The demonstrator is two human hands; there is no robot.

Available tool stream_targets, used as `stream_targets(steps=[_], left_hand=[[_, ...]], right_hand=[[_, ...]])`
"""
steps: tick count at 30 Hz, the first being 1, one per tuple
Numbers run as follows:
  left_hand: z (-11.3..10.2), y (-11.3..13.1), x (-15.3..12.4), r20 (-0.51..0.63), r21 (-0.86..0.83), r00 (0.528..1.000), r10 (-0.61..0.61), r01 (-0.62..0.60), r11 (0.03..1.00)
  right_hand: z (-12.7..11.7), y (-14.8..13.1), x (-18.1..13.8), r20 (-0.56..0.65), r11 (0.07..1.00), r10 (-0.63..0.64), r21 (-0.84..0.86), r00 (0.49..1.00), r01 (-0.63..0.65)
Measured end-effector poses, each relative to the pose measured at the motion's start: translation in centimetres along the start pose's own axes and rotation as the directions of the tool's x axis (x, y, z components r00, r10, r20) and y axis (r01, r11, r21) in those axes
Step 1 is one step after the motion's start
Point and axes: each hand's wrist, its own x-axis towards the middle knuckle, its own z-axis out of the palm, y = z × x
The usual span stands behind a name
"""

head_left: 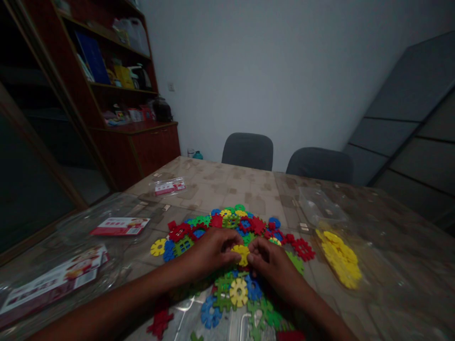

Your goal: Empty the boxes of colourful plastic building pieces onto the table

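Note:
Between my hands is a yellow gear-shaped building piece (241, 255), above a pile of plastic pieces. My left hand (217, 246) pinches its left side between thumb and fingers. On the right edge, the curled fingers of my right hand (269, 258) are closed on the same piece. Beneath and around lie red, green, blue and yellow interlocking pieces, among them a second yellow gear piece (238, 291), a blue gear piece (211, 311) and a green square piece (223, 290). My wrists hide part of the pile.
A clear container (339, 258) with yellow gear pieces stands at the right, an empty-looking clear tray (318, 203) behind it. Clear packages with printed cards (121, 226) lie on the left. Two grey chairs (248, 150) stand at the table's far edge; a shelf cabinet (142, 147) is beyond.

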Motion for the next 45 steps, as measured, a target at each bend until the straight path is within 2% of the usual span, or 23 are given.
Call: stream_targets(steps=[7, 12, 16, 19, 22, 27, 33, 39, 42, 45], left_hand=[[-0.5, 0.4, -0.1, 0.037, -0.035, 0.999, 0.006, -0.005, 0.999], [0.0, -0.2, 0.0, -0.004, -0.071, 0.999, -0.046, 0.045, 0.996], [-0.4, -0.3, 0.1, 0.03, -0.091, 0.999, -0.044, 0.046, 0.995], [-1.7, 0.0, 0.1, 0.025, -0.034, 1.0, -0.005, 0.006, 0.999], [-2.9, 0.4, 0.2, -0.046, 0.077, 0.997, 0.057, -0.054, 0.996], [-3.1, 0.6, 0.1, -0.065, 0.192, 0.991, 0.116, -0.101, 0.976], [-3.0, 0.6, 0.2, -0.015, 0.271, 0.992, 0.126, -0.117, 0.955], [-3.2, 0.2, 0.2, -0.001, 0.348, 0.993, 0.121, -0.113, 0.931], [-3.5, -0.1, 0.3, 0.001, 0.37, 0.991, 0.134, -0.125, 0.921], [-4.0, -0.1, 0.3, -0.014, 0.37, 0.99, 0.144, -0.128, 0.92]], right_hand=[[-0.4, -0.4, -0.1, -0.046, 0.998, 0.002, -0.065, 0.999, -0.005], [-0.3, -0.7, -0.2, -0.067, 0.996, -0.045, -0.077, 0.997, 0.039], [-0.7, -1.1, -0.2, -0.047, 0.993, -0.028, -0.116, 0.998, 0.023], [-1.0, -1.0, -0.2, 0.003, 0.969, 0.006, -0.246, 1.0, -0.005], [-0.8, -0.6, -0.2, 0.004, 0.928, 0.002, -0.373, 1.0, 0.0], [0.2, 0.1, -0.4, -0.033, 0.876, -0.048, -0.482, 0.998, 0.026], [0.9, -0.4, -0.2, -0.042, 0.866, -0.039, -0.5, 0.998, 0.013], [0.7, -1.6, 0.0, -0.034, 0.904, -0.037, -0.427, 0.999, 0.018], [0.0, -2.1, -0.1, -0.045, 0.913, -0.042, -0.408, 0.998, 0.02], [-2.0, -3.2, -0.4, -0.08, 0.89, -0.083, -0.455, 0.993, 0.038]])
